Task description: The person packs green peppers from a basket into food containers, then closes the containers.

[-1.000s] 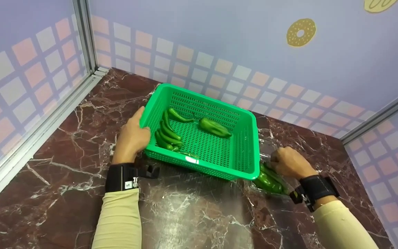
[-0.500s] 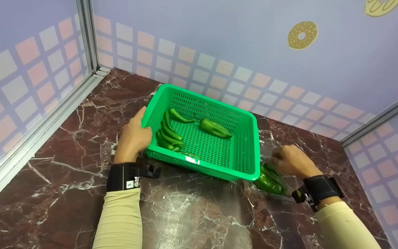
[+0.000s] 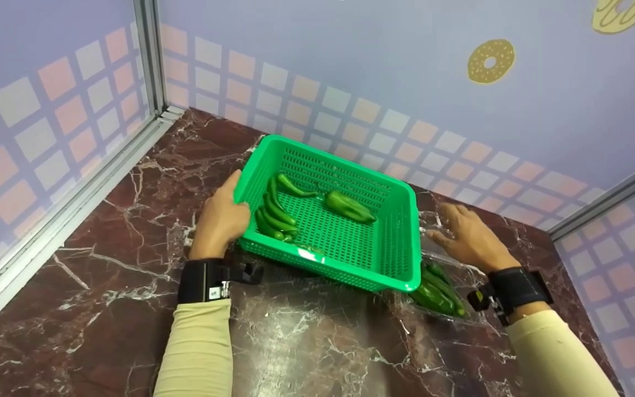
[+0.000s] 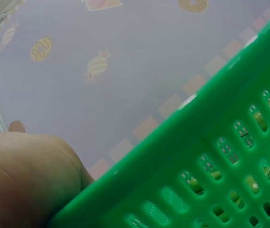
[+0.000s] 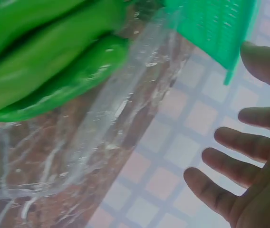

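My left hand (image 3: 221, 220) grips the left rim of a green plastic basket (image 3: 326, 263), the thumb at the inner side in the head view. Several slim green chili peppers (image 3: 279, 218) lie along the basket's left wall, and one larger green pepper (image 3: 349, 207) near the back. Right of the basket, my right hand (image 3: 469, 237) hovers with spread fingers and holds nothing. Below it more green peppers (image 3: 437, 295) lie in a clear plastic bag (image 5: 94, 137), partly hidden by the basket. In the left wrist view the holding hand (image 4: 28, 180) meets the basket rim (image 4: 173, 128).
Everything stands on a dark red marbled tabletop (image 3: 108, 270). A patterned wall (image 3: 350, 60) closes off the back, with metal-framed panels at left and right. A glossy reflection (image 3: 273, 342) shows on the tabletop in front of the basket.
My right hand has gone from curled fingers beside the bagged peppers to spread fingers, moving up and slightly away. The left hand keeps its grip; the view has shifted slightly.
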Demonstrator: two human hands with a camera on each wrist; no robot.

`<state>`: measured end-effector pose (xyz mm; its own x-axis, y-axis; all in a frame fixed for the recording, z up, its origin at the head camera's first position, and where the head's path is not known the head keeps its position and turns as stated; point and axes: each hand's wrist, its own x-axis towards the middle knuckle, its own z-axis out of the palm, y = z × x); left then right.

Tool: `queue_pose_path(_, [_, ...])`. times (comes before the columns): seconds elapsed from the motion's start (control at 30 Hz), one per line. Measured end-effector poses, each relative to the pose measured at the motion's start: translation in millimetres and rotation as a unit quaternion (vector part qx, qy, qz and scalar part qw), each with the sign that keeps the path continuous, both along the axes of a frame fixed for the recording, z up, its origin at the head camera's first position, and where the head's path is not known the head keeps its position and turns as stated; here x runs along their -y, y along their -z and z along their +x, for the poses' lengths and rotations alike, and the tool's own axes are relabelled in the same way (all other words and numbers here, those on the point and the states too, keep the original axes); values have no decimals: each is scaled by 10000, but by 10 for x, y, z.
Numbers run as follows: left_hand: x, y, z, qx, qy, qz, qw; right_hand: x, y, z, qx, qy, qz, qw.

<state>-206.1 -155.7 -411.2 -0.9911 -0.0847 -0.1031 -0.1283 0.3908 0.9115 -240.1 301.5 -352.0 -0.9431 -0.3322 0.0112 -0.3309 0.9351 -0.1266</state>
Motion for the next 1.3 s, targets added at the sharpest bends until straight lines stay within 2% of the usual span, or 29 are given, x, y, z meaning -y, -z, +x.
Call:
queue_pose_path(0.2, [16,-3,-7,-32,-42,-77,10000,230,-156,-116,139,-9,-217,9997])
queue_pose_path(0.4, [17,-10,-6,28,5,-3,10000,579,-231,-233,328,-205,-100,9992])
queue_pose_path(0.67, [12,39,1,97,-132,118,9998,1174,-189,-426,553,-459,32,9974])
queue_pose_path(0.77, [1,55,13,97,-171,124,9997,1420,-150,-462,666,-679,47,9955])
queue_pose_path(1.03, [-17,29,13,9,-197,58,9998,2056,-96,-510,1002,-1497,338,9831])
queue_pose_path(1.3, [-24,-4,10,-88,-258,-42,9996,2459,29,-561,1754,-1731,746,9663])
